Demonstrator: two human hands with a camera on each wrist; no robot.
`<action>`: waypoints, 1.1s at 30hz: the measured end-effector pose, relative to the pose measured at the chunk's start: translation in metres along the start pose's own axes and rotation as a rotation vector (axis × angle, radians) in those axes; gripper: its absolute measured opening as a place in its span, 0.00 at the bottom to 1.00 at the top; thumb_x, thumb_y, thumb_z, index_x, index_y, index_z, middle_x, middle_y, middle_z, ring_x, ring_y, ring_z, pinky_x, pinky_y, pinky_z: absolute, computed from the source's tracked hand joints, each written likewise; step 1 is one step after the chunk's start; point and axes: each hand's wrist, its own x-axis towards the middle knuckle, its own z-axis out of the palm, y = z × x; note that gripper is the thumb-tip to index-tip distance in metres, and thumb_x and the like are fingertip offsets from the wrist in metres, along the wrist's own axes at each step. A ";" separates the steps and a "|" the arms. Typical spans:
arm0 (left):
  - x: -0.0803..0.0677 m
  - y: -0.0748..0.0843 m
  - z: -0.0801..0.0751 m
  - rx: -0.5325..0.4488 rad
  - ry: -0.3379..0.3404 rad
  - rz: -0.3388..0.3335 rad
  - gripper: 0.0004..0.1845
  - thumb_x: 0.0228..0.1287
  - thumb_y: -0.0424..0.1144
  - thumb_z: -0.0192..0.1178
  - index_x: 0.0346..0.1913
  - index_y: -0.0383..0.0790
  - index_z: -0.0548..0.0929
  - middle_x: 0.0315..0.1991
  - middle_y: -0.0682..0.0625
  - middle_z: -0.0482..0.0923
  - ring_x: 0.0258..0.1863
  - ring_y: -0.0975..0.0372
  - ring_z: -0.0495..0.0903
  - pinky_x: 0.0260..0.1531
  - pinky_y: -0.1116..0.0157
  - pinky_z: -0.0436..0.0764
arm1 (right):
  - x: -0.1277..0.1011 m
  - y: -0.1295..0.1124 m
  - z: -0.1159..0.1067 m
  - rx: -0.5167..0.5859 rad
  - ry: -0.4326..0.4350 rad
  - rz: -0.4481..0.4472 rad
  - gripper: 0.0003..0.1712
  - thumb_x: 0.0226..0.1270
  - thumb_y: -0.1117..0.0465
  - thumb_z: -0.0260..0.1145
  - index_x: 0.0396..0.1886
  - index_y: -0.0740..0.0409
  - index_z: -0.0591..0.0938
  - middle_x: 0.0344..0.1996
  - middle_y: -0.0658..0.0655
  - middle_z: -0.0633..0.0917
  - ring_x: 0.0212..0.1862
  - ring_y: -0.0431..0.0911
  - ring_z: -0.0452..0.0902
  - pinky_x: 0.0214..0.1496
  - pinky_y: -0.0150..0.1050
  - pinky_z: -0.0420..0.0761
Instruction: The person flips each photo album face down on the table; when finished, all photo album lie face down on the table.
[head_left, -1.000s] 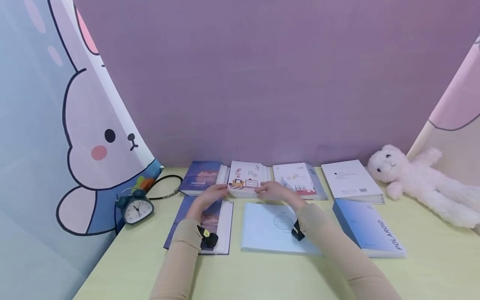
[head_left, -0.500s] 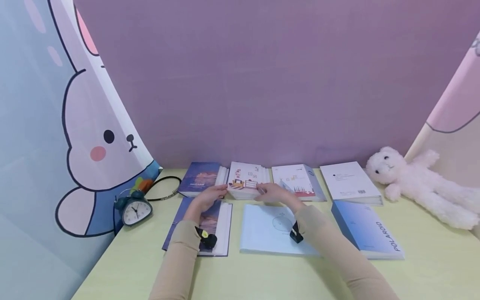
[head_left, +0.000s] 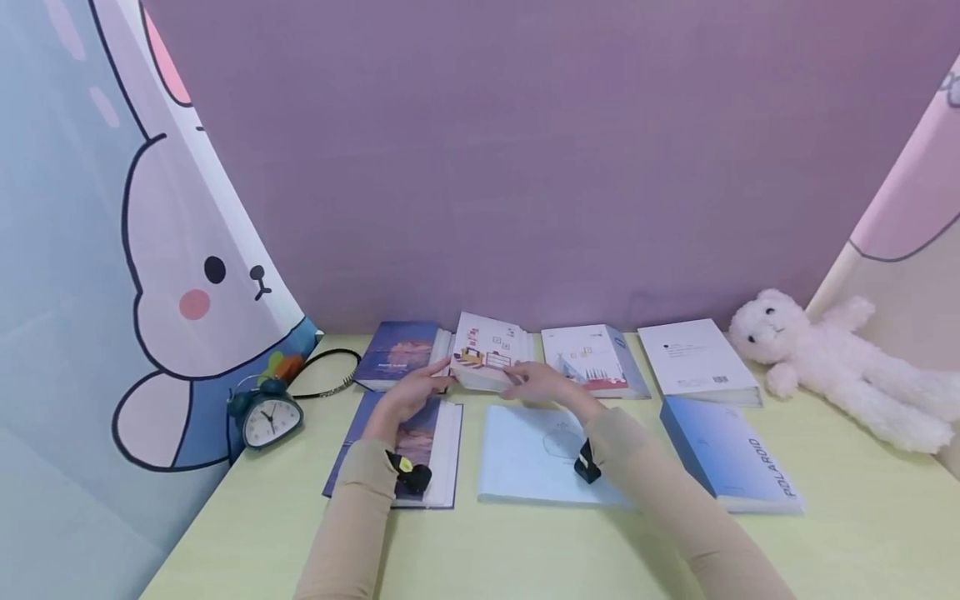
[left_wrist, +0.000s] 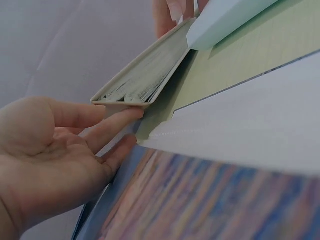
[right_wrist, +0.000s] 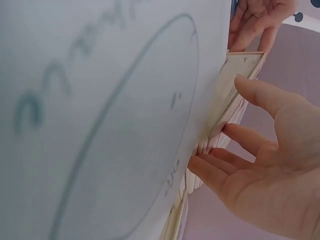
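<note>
Illustrated white book (head_left: 486,357): thick, pages fanned, near edge tilted up off the green table (head_left: 525,550), back row between the purple book (head_left: 400,352) and another white book (head_left: 592,358). Left hand (head_left: 411,392) and right hand (head_left: 543,385): fingers straight, spread, fingertips under its corners. Contact partly hidden. Light-blue album (head_left: 536,457) lies just in front.

free: near desk edge (head_left: 525,550) | blocked: book rows (head_left: 697,358), clock (head_left: 266,417) left, plush (head_left: 840,367) right
</note>
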 end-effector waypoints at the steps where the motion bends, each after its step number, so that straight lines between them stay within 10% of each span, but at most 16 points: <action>1: 0.000 0.001 0.000 -0.014 0.002 0.003 0.30 0.72 0.33 0.44 0.74 0.44 0.50 0.74 0.40 0.45 0.73 0.46 0.42 0.71 0.45 0.40 | 0.000 -0.001 0.000 0.008 -0.002 -0.001 0.38 0.63 0.49 0.64 0.70 0.51 0.63 0.72 0.59 0.58 0.72 0.57 0.52 0.71 0.58 0.54; 12: 0.001 -0.004 -0.005 -0.120 0.027 0.017 0.24 0.72 0.28 0.41 0.68 0.25 0.57 0.72 0.35 0.49 0.72 0.48 0.50 0.72 0.55 0.52 | 0.006 -0.001 0.003 0.051 -0.036 0.007 0.38 0.62 0.48 0.64 0.70 0.49 0.63 0.72 0.58 0.59 0.72 0.56 0.53 0.71 0.58 0.55; 26: 0.001 0.002 -0.013 -0.164 0.005 0.036 0.25 0.74 0.28 0.37 0.71 0.27 0.52 0.72 0.34 0.50 0.72 0.47 0.51 0.71 0.55 0.53 | 0.006 -0.008 -0.001 0.047 -0.033 -0.011 0.36 0.63 0.48 0.63 0.70 0.45 0.64 0.72 0.58 0.59 0.71 0.57 0.55 0.70 0.59 0.56; 33: 0.002 0.003 -0.011 -0.260 0.004 0.004 0.23 0.76 0.33 0.37 0.69 0.29 0.57 0.65 0.31 0.62 0.65 0.42 0.64 0.63 0.53 0.68 | 0.007 -0.005 0.000 0.037 -0.012 -0.003 0.34 0.64 0.49 0.63 0.69 0.43 0.66 0.68 0.60 0.66 0.68 0.57 0.61 0.67 0.58 0.63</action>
